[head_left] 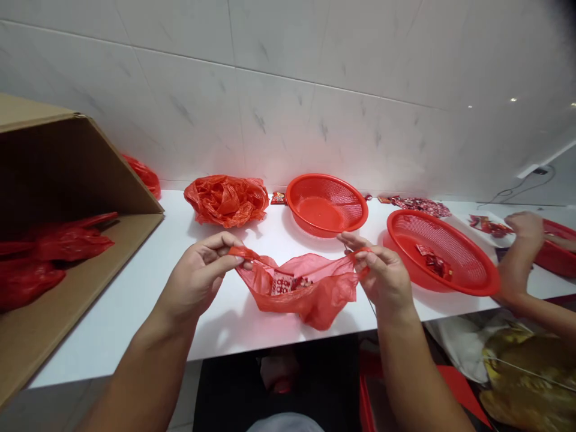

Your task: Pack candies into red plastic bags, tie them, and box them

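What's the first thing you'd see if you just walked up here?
The thin red bag, stretched open between the left hand and right hand at the white counter's front edge, with small packets inside. Behind and right of it sit two red baskets, and a big cardboard box lies open on the left with more red bags in it.

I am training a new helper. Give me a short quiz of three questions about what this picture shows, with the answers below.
1. True or false: the left hand and the right hand each hold one end of the top of the red plastic bag.
2. Which basket holds red packets? A) the far basket B) the near basket C) both
3. Fill in: the filled red bags on the left lie inside a cardboard ____.

Key: 1 true; 2 B; 3 box
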A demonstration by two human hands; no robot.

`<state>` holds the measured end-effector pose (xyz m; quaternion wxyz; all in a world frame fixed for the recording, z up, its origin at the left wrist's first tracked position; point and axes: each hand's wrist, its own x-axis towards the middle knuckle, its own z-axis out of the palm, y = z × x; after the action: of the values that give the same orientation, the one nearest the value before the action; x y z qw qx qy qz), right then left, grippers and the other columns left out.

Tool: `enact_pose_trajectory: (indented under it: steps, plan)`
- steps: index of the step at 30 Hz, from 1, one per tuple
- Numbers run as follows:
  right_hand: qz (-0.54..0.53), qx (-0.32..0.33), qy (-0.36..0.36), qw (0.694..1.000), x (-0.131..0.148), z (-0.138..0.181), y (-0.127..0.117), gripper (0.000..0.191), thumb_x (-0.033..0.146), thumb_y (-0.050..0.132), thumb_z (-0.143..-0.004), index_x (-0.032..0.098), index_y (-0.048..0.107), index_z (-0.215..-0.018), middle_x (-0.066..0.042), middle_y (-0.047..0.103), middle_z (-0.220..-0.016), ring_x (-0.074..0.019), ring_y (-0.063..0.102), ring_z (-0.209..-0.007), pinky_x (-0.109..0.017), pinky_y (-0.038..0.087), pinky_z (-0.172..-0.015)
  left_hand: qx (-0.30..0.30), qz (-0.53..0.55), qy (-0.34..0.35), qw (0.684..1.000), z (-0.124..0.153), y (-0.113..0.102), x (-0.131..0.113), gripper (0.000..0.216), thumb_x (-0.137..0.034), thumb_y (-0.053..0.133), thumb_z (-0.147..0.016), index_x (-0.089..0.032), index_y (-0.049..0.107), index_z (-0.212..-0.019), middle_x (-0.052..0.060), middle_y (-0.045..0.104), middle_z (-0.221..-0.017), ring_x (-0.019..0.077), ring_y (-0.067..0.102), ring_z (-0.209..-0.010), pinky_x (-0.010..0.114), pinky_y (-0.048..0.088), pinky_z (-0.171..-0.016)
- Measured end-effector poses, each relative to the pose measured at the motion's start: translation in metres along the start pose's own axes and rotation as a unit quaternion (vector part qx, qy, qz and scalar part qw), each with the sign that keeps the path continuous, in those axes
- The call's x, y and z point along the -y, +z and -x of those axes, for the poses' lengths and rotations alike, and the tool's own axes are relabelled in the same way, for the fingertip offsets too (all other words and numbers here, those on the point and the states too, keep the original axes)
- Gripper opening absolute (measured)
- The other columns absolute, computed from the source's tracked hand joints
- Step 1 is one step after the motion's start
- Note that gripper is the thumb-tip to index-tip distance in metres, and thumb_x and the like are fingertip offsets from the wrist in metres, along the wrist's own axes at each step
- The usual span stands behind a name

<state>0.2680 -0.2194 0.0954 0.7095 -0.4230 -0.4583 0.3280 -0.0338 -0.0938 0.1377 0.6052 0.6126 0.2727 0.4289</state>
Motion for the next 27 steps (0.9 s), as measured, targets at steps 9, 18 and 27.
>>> enact_pose_trajectory:
  steps: [9, 18, 27]
  plan:
    - [0.011, 0.071, 0.065, 0.995, 0.014, 0.005, 0.051, 0.051, 0.049, 0.079, -0.088, 0.037, 0.057, -0.132, 0.009, 0.047, -0.066, -0.0133, 0.045, -0.051, -0.032, 0.050, -0.057, 0.025, -0.001, 0.086, 0.996, -0.006, 0.034, -0.014, 0.013, -0.026, 0.076, -0.091, -0.020, 0.070, -0.082, 0.005, 0.071, -0.080, 0.0229, 0.072, -0.093, 0.034, 0.056, -0.083]
    - [0.164, 0.254, 0.052, 0.952, 0.005, -0.009, 0.083, 0.014, 0.029, 0.078, -0.086, 0.023, 0.066, -0.090, 0.002, 0.066, -0.086, -0.0150, 0.061, -0.076, -0.026, 0.047, -0.066, 0.193, -0.334, 0.291, 0.875, 0.002, 0.077, -0.042, 0.006, -0.022, 0.073, -0.093, -0.021, 0.078, -0.093, 0.007, 0.066, -0.096, 0.0190, 0.064, -0.089, 0.032, 0.055, -0.079]
    - [0.056, 0.234, 0.178, 0.954, -0.005, -0.005, 0.069, 0.054, 0.074, 0.048, -0.102, 0.022, 0.062, -0.091, 0.005, 0.057, -0.057, -0.0120, 0.055, -0.048, -0.024, 0.045, -0.051, 0.111, -0.353, 0.227, 0.901, -0.010, 0.050, 0.001, 0.007, -0.018, 0.072, -0.095, -0.020, 0.079, -0.094, 0.001, 0.077, -0.084, 0.0127, 0.067, -0.072, 0.025, 0.050, -0.064]
